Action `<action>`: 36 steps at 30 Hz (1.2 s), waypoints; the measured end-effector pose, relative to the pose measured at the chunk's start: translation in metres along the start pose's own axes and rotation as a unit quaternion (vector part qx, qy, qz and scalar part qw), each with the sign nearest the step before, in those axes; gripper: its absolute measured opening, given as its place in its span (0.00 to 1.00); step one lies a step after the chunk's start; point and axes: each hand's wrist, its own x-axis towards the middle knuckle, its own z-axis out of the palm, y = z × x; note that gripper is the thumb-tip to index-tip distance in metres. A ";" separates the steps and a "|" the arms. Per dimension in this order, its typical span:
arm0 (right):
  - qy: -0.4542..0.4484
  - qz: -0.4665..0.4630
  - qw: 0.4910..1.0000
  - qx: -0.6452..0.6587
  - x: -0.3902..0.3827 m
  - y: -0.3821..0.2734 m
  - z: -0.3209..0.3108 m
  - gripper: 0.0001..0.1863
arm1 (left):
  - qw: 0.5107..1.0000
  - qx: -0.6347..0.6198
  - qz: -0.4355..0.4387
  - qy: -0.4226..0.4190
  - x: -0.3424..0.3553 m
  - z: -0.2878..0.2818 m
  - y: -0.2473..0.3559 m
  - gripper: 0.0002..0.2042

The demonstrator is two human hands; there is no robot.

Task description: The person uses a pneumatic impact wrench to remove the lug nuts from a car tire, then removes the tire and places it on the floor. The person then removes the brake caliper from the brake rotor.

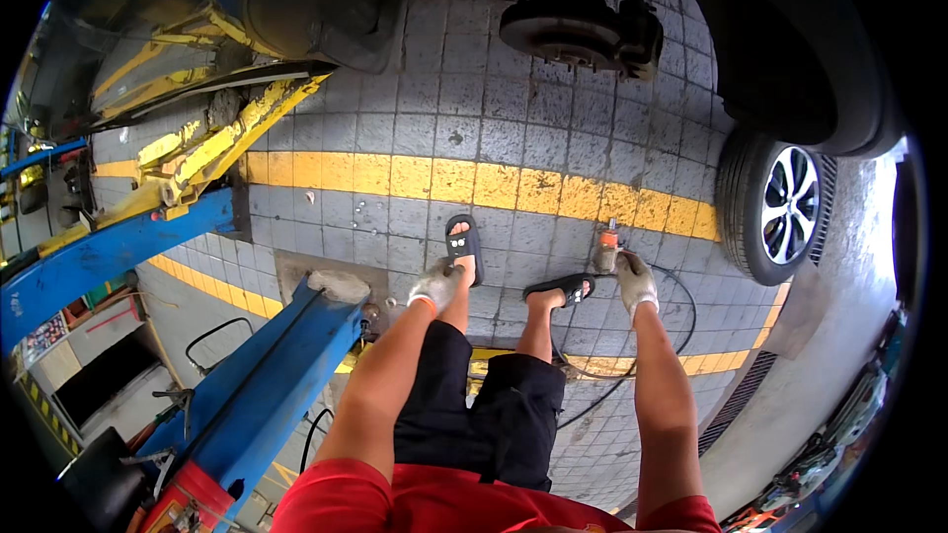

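Observation:
My right hand [637, 284], in a pale work glove, is closed around the handle of an orange and grey impact wrench [607, 245], whose tip points away from me. A black hose [693, 311] loops on the floor beside it. My left hand [435, 286], gloved too, is held over my left shin with its fingers curled in. Whatever it may hold is hidden. Ahead, a bare brake disc [565, 32] hangs under a raised car. To the right is a wheel [780, 205] with a silver rim.
A blue lift post [286, 375] with a yellow lift arm [232, 143] takes up the left side. Several small pieces [361, 217] lie on the tiled floor near a yellow stripe [474, 183]. A dark car body [820, 59] overhangs the far right.

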 end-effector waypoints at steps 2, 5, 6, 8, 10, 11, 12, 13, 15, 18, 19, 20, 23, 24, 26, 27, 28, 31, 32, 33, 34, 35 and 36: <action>-0.009 0.016 1.000 0.003 0.001 0.010 0.020 0.17 | 0.999 -0.027 0.012 -0.026 -0.004 0.027 0.001 0.30; -0.052 0.015 0.998 -0.033 -0.019 -0.007 0.067 0.21 | 0.997 -0.060 0.013 -0.047 -0.020 0.036 -0.004 0.31; -0.063 0.031 0.996 -0.047 -0.032 -0.018 0.087 0.22 | 0.995 -0.081 0.011 -0.062 -0.029 0.030 -0.003 0.31; -0.123 0.058 0.989 -0.049 -0.042 0.001 0.133 0.23 | 0.994 -0.072 0.002 -0.083 -0.035 0.025 -0.008 0.31; -0.169 0.067 0.979 -0.091 -0.057 0.011 0.181 0.24 | 0.997 -0.066 0.013 -0.048 -0.019 0.033 -0.043 0.32; -0.212 0.061 0.969 -0.110 -0.066 -0.003 0.196 0.26 | 0.997 -0.063 0.017 -0.029 -0.010 0.033 -0.059 0.32; -0.252 0.057 0.958 -0.128 -0.076 -0.018 0.207 0.29 | 0.997 -0.041 -0.025 -0.056 -0.005 0.016 -0.059 0.33; -0.261 0.030 0.954 -0.144 -0.084 -0.029 0.219 0.28 | 0.999 -0.023 -0.027 -0.040 -0.003 0.005 -0.070 0.33; -0.274 -0.019 0.945 -0.177 -0.098 -0.044 0.236 0.27 | 0.999 0.015 -0.027 -0.013 0.005 -0.015 -0.093 0.34; -0.303 0.079 0.934 -0.172 -0.099 -0.080 0.231 0.26 | 0.998 -0.017 -0.032 0.041 0.020 -0.040 -0.130 0.33; -0.301 0.092 0.937 -0.155 -0.097 -0.081 0.227 0.26 | 0.997 -0.028 -0.032 0.060 0.027 -0.047 -0.138 0.32; -0.285 0.074 0.948 -0.117 -0.095 -0.068 0.227 0.26 | 0.996 -0.048 -0.042 0.058 0.034 -0.052 -0.144 0.32; -0.231 0.064 0.967 -0.086 -0.072 -0.062 0.209 0.23 | 0.992 -0.097 -0.048 0.072 0.054 -0.058 -0.157 0.29; -0.221 0.061 0.971 -0.073 -0.063 -0.075 0.196 0.23 | 0.990 -0.106 -0.034 0.088 0.059 -0.059 -0.160 0.28; -0.165 0.041 0.983 -0.068 -0.036 -0.079 0.175 0.24 | 0.990 -0.109 -0.031 0.087 0.057 -0.068 -0.129 0.26; -0.130 0.019 0.988 -0.078 -0.019 -0.073 0.169 0.25 | 0.992 -0.081 -0.019 0.094 0.057 -0.062 -0.121 0.27; -0.142 0.039 0.984 -0.104 -0.008 -0.089 0.156 0.25 | 0.994 -0.052 -0.005 0.100 0.058 -0.057 -0.114 0.27; -0.137 0.024 0.986 -0.090 0.036 -0.064 0.137 0.25 | 0.997 -0.039 -0.019 0.060 0.036 -0.042 -0.047 0.28; -0.135 0.015 0.986 -0.095 0.043 -0.066 0.132 0.25 | 0.997 -0.053 -0.014 0.048 0.031 -0.031 -0.037 0.28; -0.132 0.005 0.986 -0.099 0.045 -0.068 0.125 0.25 | 0.997 -0.066 -0.009 0.037 0.026 -0.021 -0.030 0.28; -0.135 0.011 0.987 -0.086 0.045 -0.068 0.121 0.25 | 0.998 -0.066 0.002 0.009 0.030 -0.006 -0.027 0.28; -0.137 0.016 0.988 -0.073 0.044 -0.068 0.118 0.25 | 0.998 -0.061 0.007 -0.002 0.031 0.012 -0.024 0.27; -0.138 0.017 0.988 -0.066 0.042 -0.062 0.112 0.25 | 0.998 -0.054 0.015 -0.016 0.030 0.031 -0.019 0.27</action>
